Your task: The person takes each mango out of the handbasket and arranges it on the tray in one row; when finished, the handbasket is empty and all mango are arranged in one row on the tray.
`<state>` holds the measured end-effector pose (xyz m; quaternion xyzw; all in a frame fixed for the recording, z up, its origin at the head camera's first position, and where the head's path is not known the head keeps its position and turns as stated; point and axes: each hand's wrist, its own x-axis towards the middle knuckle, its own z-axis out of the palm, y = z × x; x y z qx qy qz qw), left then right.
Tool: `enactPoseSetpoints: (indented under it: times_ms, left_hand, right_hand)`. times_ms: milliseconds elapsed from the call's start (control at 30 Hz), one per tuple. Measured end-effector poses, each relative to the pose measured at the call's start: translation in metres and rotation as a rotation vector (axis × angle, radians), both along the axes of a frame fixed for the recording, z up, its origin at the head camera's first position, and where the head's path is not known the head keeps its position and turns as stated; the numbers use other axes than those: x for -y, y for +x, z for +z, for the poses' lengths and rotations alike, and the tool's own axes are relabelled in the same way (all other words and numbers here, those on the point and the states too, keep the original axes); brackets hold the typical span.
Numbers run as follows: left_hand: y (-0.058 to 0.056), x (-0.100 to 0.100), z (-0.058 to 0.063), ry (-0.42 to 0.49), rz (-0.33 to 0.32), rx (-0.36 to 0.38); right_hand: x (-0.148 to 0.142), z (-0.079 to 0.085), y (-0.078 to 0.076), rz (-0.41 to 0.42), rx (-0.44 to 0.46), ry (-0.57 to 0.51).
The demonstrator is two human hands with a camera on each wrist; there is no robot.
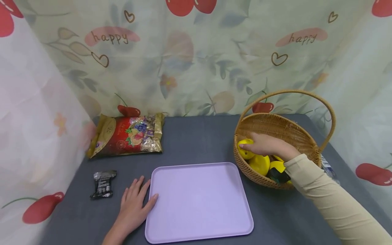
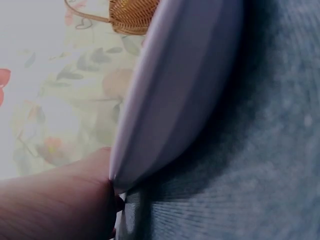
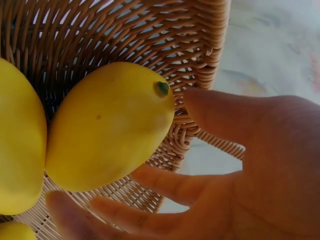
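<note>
Yellow, smooth and oval, the fruit with a green-tipped end (image 3: 110, 127) lies inside the brown woven wicker basket (image 1: 277, 119), at its left side beside other rounded yellow fruits (image 1: 259, 165). The step in hand seems to be taking hold of it: the right hand (image 1: 266, 144) has thumb and fingers parted on either side, not visibly closed, and firm contact is hard to tell. The next move likely calls for drawing the fingers in, then a lift that clears the woven rim and the arched wicker handle (image 1: 286, 91). Well apart from it, the left hand (image 1: 133, 206) lies flat with fingers spread, its thumb at the left edge of the pale lilac rectangular tray (image 1: 196, 204). The tray's far right corner sits just beside the basket; dark grey cloth (image 1: 196, 139) gives open room beyond the tray's far edge
</note>
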<state>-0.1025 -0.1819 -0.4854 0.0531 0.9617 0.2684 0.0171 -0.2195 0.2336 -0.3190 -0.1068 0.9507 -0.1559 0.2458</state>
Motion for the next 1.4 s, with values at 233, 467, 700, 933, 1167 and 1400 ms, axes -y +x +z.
enactPoseSetpoints:
  times_ms: [233,467,700,933,1167,1400]
  left_hand:
    - [0.0,-0.001,0.0,-0.002,0.001,0.019]
    - [0.0,0.0,-0.001,-0.008,0.0,0.019]
    - [0.0,0.001,-0.003,-0.01,0.002,0.017]
    - [-0.001,0.0,-0.003,-0.017,0.0,0.037]
    - [0.0,0.001,-0.003,-0.02,0.002,0.035]
    - [-0.001,0.001,-0.002,-0.019,0.001,0.047]
  right_hand:
    - [-0.002,-0.004,-0.003,0.018,0.014,-0.006]
    - [0.001,-0.004,-0.005,0.023,0.024,-0.019]
    - [0.003,-0.004,-0.004,0.026,0.012,-0.01]
    - [0.002,-0.004,-0.003,0.021,0.007,-0.01]
    - [0.0,0.004,-0.001,0.031,-0.009,-0.041]
    - [-0.002,0.019,0.008,0.041,-0.054,-0.047]
